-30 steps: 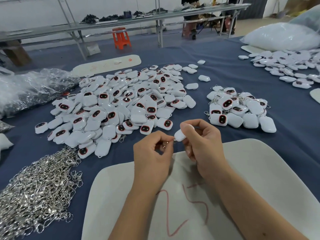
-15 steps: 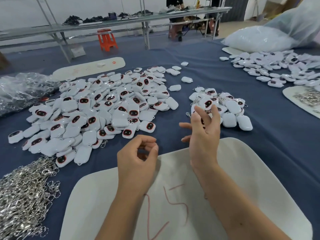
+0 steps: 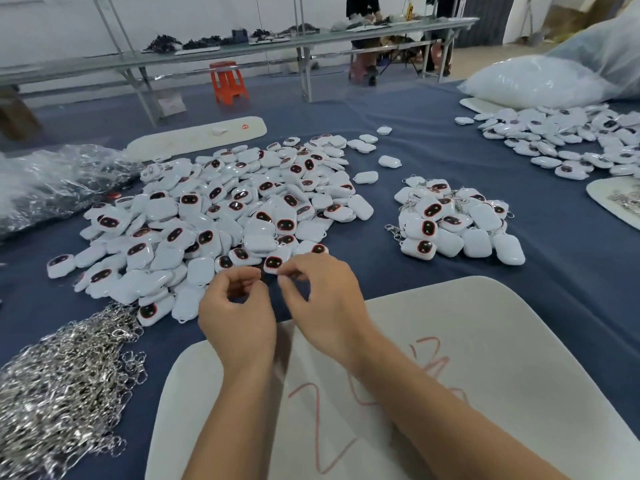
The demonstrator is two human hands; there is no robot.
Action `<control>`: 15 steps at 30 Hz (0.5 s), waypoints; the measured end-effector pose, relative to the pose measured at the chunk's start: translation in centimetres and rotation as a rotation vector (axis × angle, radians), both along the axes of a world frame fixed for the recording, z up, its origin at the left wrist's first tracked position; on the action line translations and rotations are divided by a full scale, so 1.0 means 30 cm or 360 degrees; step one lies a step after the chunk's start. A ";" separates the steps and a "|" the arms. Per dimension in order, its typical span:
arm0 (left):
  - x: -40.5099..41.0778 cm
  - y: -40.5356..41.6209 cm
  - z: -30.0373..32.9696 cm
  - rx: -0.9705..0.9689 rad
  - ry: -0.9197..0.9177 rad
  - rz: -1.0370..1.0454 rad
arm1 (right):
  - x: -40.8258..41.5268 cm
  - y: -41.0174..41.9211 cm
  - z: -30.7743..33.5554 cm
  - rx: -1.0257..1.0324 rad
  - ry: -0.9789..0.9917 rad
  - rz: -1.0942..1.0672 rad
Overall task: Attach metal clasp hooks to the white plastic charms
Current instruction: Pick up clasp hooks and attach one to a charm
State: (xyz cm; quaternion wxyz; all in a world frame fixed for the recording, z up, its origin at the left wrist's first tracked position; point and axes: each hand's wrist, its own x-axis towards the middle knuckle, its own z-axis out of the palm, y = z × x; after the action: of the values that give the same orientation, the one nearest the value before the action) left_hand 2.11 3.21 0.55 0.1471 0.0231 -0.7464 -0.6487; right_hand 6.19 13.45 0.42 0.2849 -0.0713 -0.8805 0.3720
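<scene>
Over the white board (image 3: 485,341) marked in red, my two hands hover at the near edge of the loose charm pile (image 3: 221,216). My right hand (image 3: 325,299) curls thumb toward forefinger, and its fingertips (image 3: 282,280) sit just at a face-up charm (image 3: 273,263) lying directly ahead of it; whether they already pinch it I cannot tell. My left hand (image 3: 239,310) is half curled too, thumb and forefinger apart, and I cannot make out any hook in it. The right is the nearer hand to that charm, whose long axis seems to run away from me.

To my near left lies one heap of metal clasp hooks (image 3: 62,386), far too tangled to count. Ahead, the loose pile holds well over a hundred charms. To the right, well apart, a smaller cluster of finished charms (image 3: 457,223) numbers roughly twenty. A third spread (image 3: 568,140) lies far right.
</scene>
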 end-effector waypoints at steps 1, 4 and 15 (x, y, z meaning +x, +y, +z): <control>-0.008 -0.011 0.002 0.0050 -0.0008 0.0071 | -0.021 -0.026 0.002 0.0071 -0.0084 0.0052; -0.025 -0.048 0.011 0.0134 0.0023 0.0216 | -0.092 -0.076 0.001 0.0353 -0.0429 -0.0014; -0.040 -0.104 0.036 0.0224 -0.0100 0.0352 | -0.150 -0.127 0.050 0.0542 -0.0627 -0.0024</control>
State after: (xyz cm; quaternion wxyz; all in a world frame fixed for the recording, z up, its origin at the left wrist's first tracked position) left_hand 0.90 0.07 1.63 0.1924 0.1359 -0.6961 -0.6782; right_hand 1.70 9.64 1.91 0.1185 -0.1000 -0.9684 0.1953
